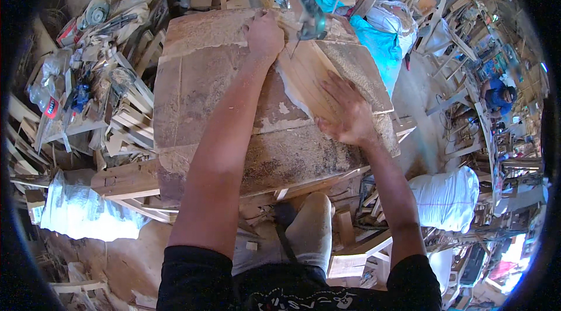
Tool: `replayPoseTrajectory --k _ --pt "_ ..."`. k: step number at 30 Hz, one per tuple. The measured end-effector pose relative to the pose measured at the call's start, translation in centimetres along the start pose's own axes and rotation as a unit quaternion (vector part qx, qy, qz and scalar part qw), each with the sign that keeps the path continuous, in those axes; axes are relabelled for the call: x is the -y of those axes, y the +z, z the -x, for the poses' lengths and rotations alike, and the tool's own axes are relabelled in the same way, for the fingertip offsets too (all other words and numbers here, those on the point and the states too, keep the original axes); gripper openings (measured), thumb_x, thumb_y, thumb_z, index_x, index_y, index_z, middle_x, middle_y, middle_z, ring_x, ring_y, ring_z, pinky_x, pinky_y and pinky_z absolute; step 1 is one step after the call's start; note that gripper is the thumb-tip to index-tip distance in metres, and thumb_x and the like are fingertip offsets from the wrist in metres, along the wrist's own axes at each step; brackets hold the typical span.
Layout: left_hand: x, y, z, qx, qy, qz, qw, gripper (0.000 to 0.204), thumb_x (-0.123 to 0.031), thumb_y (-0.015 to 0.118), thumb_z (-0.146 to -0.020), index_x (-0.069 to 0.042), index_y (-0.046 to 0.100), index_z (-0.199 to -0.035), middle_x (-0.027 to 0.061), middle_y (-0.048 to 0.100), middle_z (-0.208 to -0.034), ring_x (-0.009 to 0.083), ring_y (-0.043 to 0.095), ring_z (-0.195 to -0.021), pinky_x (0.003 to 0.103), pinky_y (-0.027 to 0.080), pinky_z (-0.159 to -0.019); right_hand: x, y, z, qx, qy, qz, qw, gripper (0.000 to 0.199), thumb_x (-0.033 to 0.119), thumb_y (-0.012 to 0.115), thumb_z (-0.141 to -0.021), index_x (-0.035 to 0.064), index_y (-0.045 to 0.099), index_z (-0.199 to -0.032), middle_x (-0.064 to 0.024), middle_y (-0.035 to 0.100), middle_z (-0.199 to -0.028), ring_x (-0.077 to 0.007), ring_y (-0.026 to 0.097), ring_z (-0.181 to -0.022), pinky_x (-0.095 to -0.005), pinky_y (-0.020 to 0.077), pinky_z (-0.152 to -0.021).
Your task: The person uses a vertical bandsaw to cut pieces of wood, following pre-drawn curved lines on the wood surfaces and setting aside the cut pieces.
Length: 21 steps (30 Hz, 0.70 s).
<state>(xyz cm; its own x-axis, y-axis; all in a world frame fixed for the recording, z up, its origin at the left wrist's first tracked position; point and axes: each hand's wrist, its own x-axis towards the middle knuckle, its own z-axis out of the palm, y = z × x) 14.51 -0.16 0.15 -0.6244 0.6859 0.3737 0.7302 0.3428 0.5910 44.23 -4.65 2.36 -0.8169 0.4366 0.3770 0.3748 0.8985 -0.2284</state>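
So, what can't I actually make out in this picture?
All in the head view:
The part of the wooden board beneath the right hand: the hand covers it.
What the left hand may be gripping: its back hides the palm.
What the distant person is doing: too small.
The underside of the worktable: its top hides it.

Left hand [266,36], its fingertips indistinct at the far side of the table [198,89], their contact not resolvable; power tool [312,16], blurred, its exact kind uncertain, obscuring the far end of the wooden board [304,68]; right hand [350,115], covering part of the board's right side; left forearm [225,153], hiding a strip of table; black shirt [280,282], cut off at the near edge; co-worker [499,97], far right, too small for the activity to be told; white sack [87,208], left, surface detail lost to glare
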Motion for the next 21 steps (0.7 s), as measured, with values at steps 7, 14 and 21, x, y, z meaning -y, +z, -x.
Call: replayPoseTrajectory --k 7,14,21 --pt "1.6 0.7 -1.0 -0.066 0.026 -0.017 0.997 0.03 -0.015 0.068 -0.083 0.002 0.071 -0.107 0.0246 0.069 -0.115 0.0418 0.067 -0.109 0.053 0.052 -0.098 1.1 0.0 -1.0 -0.005 -0.005 0.011 1.0 0.078 0.032 0.084 -0.071 0.012 0.06 -0.143 -0.0203 0.051 -0.154 -0.0434 0.053 -0.137 -0.0509 0.0437 -0.115" --pt "0.7 0.2 -0.7 -0.014 0.002 0.009 1.0 0.034 -0.014 0.067 -0.084 -0.005 0.071 -0.116 0.0204 0.07 -0.118 0.0404 0.064 -0.116 0.059 0.046 -0.103 0.1 0.4 -0.7 -0.004 0.0 -0.006 1.0 0.079 0.041 0.084 -0.072 0.0136 0.06 -0.142 -0.0196 0.051 -0.153 -0.0476 0.051 -0.137 -0.0552 0.0457 -0.112" --pt "-0.2 -0.3 -0.4 -0.015 0.007 0.013 1.0 0.03 -0.015 0.069 -0.083 -0.004 0.072 -0.111 0.0228 0.072 -0.112 0.0403 0.067 -0.111 0.055 0.051 -0.098 -0.1 0.5 -0.6 -0.017 0.0 0.002 1.0 0.076 0.034 0.084 -0.072 0.0093 0.062 -0.141 -0.0231 0.052 -0.152 -0.0456 0.053 -0.135 -0.0528 0.0449 -0.112"
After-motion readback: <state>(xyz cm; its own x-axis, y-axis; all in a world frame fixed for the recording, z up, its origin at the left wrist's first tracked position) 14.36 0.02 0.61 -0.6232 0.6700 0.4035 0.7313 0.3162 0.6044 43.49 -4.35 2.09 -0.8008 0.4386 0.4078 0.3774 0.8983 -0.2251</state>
